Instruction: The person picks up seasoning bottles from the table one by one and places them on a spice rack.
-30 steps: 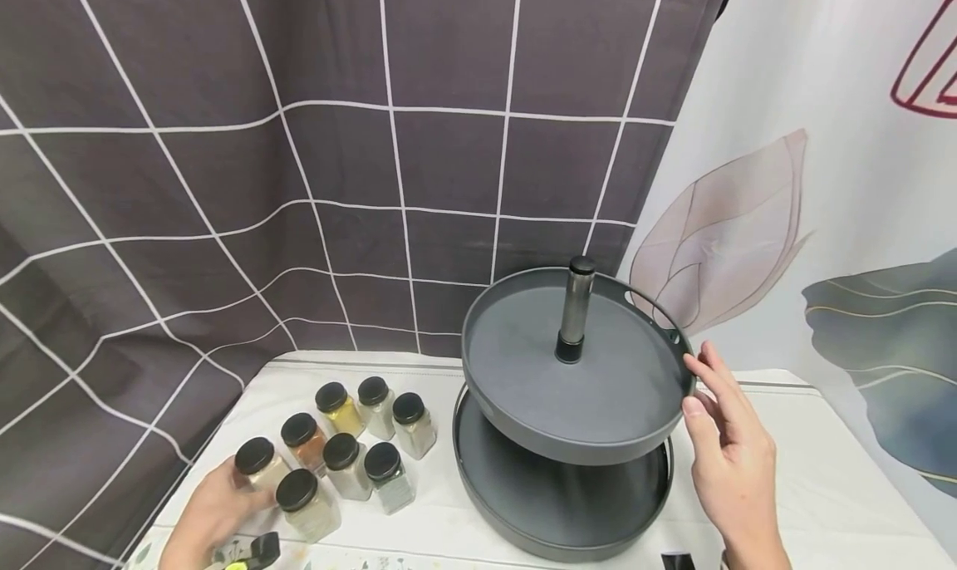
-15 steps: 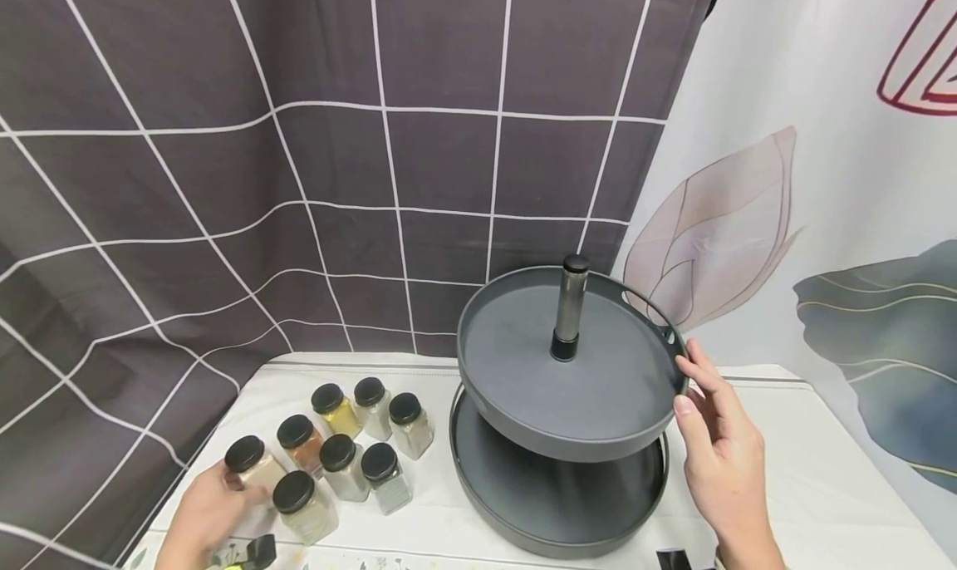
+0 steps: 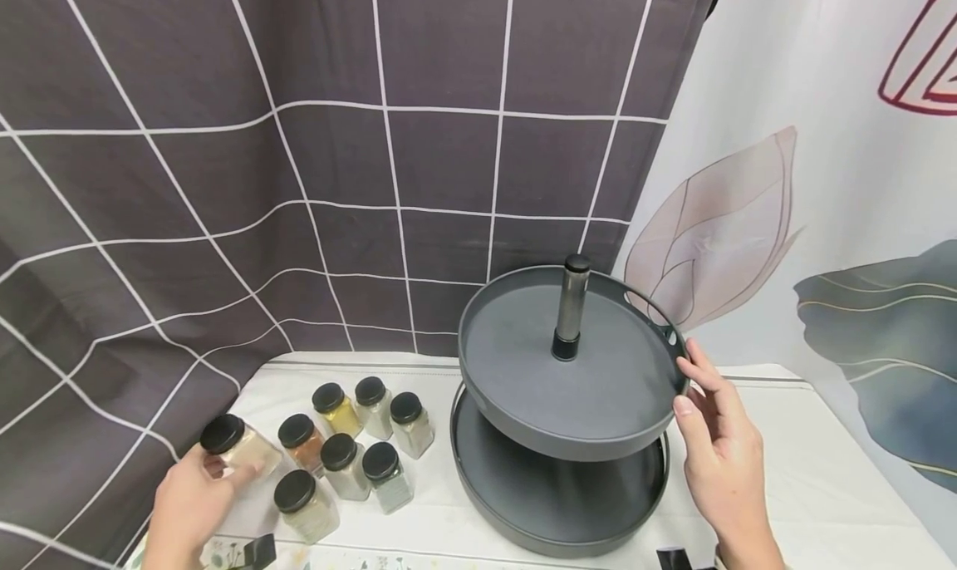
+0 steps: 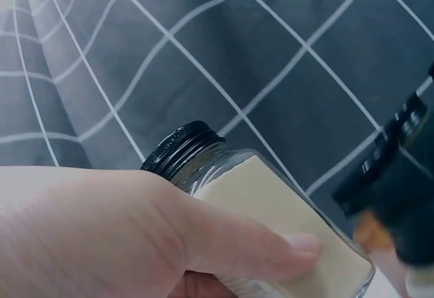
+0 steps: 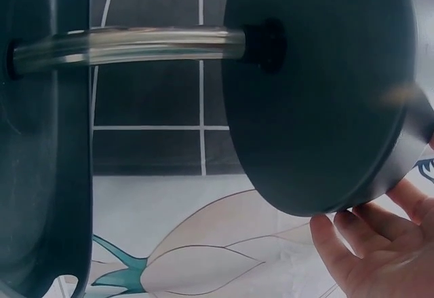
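My left hand grips a square glass spice jar of cream-coloured powder with a black lid. The jar leans left, and the thumb lies along its side in the left wrist view. Beside it stand several similar black-lidded jars, including an orange one, a yellow one and a pale one in front. My right hand touches the upper tier's rim of a dark grey two-tier round rack with its fingertips. From the right wrist, the rack's underside and metal post show.
A white cloth covers the table. Behind it hangs a dark grey grid-patterned curtain; a white curtain with leaf prints hangs at right. A short post rises from the upper tier. Black straps show near the wrists.
My left hand has moved the cream-coloured jar up and left, away from the other jars, and it now tilts more. My right hand stays at the rack's rim.
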Available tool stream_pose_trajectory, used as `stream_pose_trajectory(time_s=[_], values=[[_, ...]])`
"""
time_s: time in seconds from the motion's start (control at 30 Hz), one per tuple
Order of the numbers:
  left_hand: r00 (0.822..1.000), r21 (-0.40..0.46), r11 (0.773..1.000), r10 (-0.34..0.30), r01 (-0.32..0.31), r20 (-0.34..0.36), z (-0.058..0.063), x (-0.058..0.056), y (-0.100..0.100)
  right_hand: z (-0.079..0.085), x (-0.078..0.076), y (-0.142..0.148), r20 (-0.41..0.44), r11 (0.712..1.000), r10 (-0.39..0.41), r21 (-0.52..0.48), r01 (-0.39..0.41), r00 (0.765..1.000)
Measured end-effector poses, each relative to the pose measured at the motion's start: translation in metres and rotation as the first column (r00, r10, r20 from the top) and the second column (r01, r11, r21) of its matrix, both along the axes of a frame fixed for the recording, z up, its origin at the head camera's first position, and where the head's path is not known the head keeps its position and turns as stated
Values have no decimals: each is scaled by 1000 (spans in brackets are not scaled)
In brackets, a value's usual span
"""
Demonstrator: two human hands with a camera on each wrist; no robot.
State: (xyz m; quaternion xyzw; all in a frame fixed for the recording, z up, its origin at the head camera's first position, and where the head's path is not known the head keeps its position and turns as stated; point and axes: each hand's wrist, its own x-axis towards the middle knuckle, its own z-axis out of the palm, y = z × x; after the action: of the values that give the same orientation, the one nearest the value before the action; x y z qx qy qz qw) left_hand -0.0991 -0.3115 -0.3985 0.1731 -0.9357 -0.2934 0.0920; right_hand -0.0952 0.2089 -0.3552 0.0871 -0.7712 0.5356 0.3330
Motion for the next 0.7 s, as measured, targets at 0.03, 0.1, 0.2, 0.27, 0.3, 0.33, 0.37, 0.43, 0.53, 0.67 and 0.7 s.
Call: stream_pose_trajectory(time_s=[0.03, 0.1, 0.2, 0.27, 0.3, 0.33, 0.37, 0.43, 0.53, 0.67, 0.7], values=[[1000, -3, 1000, 9, -9, -15, 3, 1, 2, 0, 0, 0, -2, 1000, 4, -1, -4, 1000], [999, -10, 1000, 21, -21, -48, 9, 3, 6, 0, -1, 0, -7, 1000, 10, 1, -10, 1000], [996, -16, 999, 34, -35, -76, 16, 6, 12, -2, -1, 1, -25, 1000, 16, 5, -16, 1000], [996, -17, 999, 43, -44, -76, 21, 7, 15, -3, -2, 0, -56, 1000, 13, 24, -12, 998], [996, -19, 999, 48, -50, -75, 23, 8, 16, -3, -3, 0, -73, 999, 11, 33, -9, 997], [995, -24, 998, 54, -56, -78, 25, 9, 17, -3, -4, -1, -85, 999, 10, 41, -7, 996], [995, -30, 998, 59, -62, -82, 26, 10, 17, -4, -4, -1, -93, 999, 9, 47, -5, 996], [993, -43, 997, 68, -72, -93, 29, 13, 17, -4, -4, -2, -92, 998, 3, 56, 2, 996], [989, -54, 995, 78, -85, -128, 34, 17, 18, -4, -3, -1, -64, 999, -1, 52, 4, 998], [984, -29, 994, 95, -101, -153, 39, 19, 21, -4, -2, 0, -60, 999, -5, 48, 8, 998], [983, -21, 994, 101, -105, -156, 40, 19, 23, -4, -2, 0, -68, 999, -3, 49, 7, 998]])
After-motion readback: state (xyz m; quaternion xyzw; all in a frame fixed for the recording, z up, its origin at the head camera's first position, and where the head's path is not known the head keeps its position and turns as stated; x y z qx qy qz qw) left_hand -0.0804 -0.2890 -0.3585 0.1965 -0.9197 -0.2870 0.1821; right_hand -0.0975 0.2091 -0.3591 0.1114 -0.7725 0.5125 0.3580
